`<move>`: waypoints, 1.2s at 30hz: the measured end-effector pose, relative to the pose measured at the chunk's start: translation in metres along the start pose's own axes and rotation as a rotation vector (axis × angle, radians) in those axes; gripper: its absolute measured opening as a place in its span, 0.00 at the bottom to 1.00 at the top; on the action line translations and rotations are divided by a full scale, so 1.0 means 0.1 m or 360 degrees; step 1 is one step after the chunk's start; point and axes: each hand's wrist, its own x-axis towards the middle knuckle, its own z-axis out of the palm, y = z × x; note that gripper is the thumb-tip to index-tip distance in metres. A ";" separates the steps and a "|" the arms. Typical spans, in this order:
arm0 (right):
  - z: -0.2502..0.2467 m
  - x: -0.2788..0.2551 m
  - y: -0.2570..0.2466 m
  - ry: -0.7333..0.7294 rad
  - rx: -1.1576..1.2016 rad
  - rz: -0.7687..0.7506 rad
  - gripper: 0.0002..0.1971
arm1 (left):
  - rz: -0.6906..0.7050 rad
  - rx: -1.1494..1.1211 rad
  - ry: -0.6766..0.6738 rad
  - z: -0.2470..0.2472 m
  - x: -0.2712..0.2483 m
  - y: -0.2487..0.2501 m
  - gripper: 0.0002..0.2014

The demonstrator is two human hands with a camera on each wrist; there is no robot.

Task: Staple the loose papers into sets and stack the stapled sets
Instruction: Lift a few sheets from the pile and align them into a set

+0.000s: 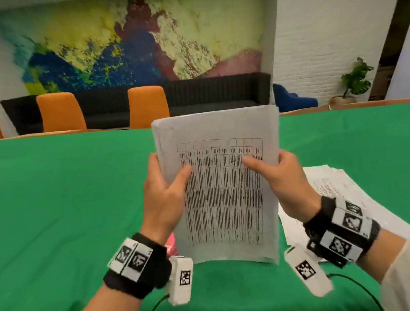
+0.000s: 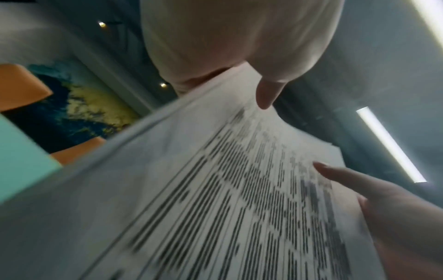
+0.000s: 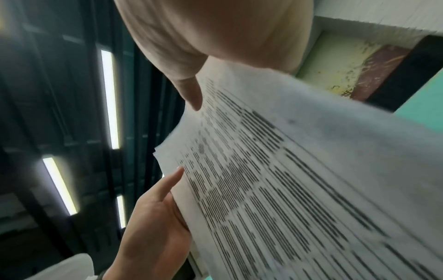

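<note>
Head view, left to right. Green-covered table (image 1: 59, 198) spans the frame; orange chairs (image 1: 61, 111) stand behind its far edge.

Left hand (image 1: 164, 195) grips the left edge of a sheaf of papers (image 1: 224, 190): thumb lies across the printed front, fingers curl behind. A small pink object (image 1: 171, 246) shows just below this wrist, mostly hidden; identity cannot be told.

The sheaf is held upright above the table, in the centre, with its lower edge close to the cloth; contact cannot be told. Top sheet carries a printed table in columns.

Right hand (image 1: 280, 180) grips the right edge the same way, thumb on front, fingers behind.

Right of the sheaf, loose papers (image 1: 329, 184) lie spread flat on the cloth, partly under the right wrist.

Both wrist views are blurred and show the thumbs on the printed sheet.
</note>
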 end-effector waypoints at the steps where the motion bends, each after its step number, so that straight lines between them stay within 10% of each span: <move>1: 0.01 -0.03 0.04 -0.0018 -0.0014 0.0030 0.14 | -0.0052 -0.0026 0.0002 0.00 -0.05 -0.06 0.11; 36: 0.00 0.32 -0.51 -0.0066 0.0078 -0.0224 0.08 | 0.0246 -0.0097 0.0085 0.08 0.45 0.35 0.12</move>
